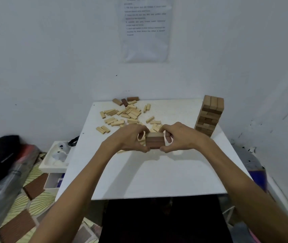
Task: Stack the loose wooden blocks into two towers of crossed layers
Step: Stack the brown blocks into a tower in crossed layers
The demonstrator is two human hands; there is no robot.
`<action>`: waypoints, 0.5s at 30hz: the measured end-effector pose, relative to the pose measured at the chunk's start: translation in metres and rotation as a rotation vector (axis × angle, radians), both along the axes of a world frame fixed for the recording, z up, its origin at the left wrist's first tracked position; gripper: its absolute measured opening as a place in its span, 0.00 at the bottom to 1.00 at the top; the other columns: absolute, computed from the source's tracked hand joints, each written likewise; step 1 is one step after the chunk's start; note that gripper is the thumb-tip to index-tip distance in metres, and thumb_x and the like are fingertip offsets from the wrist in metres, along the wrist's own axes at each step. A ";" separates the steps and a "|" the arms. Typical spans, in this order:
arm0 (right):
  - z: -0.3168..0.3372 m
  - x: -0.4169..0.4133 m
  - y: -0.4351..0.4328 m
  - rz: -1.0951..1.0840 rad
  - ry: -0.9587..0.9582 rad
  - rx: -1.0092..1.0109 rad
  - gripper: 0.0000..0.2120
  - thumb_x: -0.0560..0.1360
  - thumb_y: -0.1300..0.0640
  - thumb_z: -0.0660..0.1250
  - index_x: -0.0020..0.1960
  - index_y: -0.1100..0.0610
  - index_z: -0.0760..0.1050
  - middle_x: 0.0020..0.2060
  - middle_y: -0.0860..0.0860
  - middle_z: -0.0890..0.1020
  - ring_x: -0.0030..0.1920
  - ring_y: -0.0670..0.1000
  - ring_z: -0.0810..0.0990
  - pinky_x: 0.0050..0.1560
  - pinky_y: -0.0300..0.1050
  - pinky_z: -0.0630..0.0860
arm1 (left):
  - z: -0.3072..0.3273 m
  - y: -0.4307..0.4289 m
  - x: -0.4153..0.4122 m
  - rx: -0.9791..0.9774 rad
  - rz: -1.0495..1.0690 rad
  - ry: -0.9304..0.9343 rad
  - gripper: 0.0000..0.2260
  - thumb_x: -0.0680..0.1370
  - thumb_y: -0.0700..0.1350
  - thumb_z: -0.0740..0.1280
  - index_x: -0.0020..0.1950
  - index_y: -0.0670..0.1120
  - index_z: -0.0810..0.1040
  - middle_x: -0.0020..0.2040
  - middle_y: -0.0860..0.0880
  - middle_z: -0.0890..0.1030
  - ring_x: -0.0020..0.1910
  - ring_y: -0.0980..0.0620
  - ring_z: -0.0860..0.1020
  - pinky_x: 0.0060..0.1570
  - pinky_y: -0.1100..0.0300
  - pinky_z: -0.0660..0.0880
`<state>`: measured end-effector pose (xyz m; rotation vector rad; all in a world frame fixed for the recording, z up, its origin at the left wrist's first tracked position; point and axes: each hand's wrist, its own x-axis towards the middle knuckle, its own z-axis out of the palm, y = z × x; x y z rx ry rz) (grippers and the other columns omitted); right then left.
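Matt pale and dark wooden blocks (122, 114), smooth matt white table (157, 172), creased glossy paper sheet (145, 28)

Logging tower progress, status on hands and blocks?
Left hand and right hand clamp a short stack mid-table. Finished tower stands far right. Loose blocks scattered behind; nothing in the way.

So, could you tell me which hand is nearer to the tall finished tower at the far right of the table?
Right. The right hand is just left of and in front of the tall tower; the left hand lies farther left, beyond the small stack both hands grip.
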<state>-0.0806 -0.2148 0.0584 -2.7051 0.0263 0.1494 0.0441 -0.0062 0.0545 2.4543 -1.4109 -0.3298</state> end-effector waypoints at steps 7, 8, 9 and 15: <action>0.056 0.001 -0.036 -0.089 -0.076 -0.036 0.26 0.69 0.40 0.75 0.63 0.46 0.74 0.42 0.43 0.80 0.38 0.43 0.76 0.41 0.44 0.75 | 0.050 -0.041 0.020 -0.117 -0.087 0.005 0.21 0.70 0.59 0.77 0.59 0.53 0.79 0.43 0.56 0.76 0.40 0.57 0.73 0.41 0.56 0.71; 0.062 0.002 -0.042 -0.102 -0.087 -0.037 0.25 0.69 0.40 0.75 0.63 0.46 0.74 0.42 0.43 0.80 0.38 0.43 0.76 0.41 0.44 0.75 | 0.056 -0.048 0.021 -0.134 -0.098 0.007 0.20 0.70 0.58 0.77 0.58 0.53 0.79 0.43 0.56 0.76 0.39 0.56 0.73 0.41 0.56 0.71; 0.068 0.001 -0.047 -0.114 -0.098 -0.037 0.25 0.69 0.40 0.75 0.63 0.46 0.74 0.42 0.43 0.80 0.38 0.44 0.76 0.42 0.45 0.75 | 0.062 -0.055 0.022 -0.144 -0.107 0.005 0.20 0.70 0.57 0.77 0.58 0.52 0.79 0.43 0.55 0.76 0.40 0.56 0.73 0.41 0.56 0.71; 0.092 -0.003 -0.081 -0.170 -0.142 -0.061 0.24 0.67 0.37 0.74 0.60 0.43 0.74 0.43 0.43 0.77 0.42 0.45 0.76 0.43 0.47 0.74 | 0.086 -0.097 0.035 -0.162 -0.188 -0.018 0.20 0.70 0.57 0.77 0.59 0.52 0.79 0.44 0.56 0.76 0.37 0.59 0.72 0.40 0.60 0.69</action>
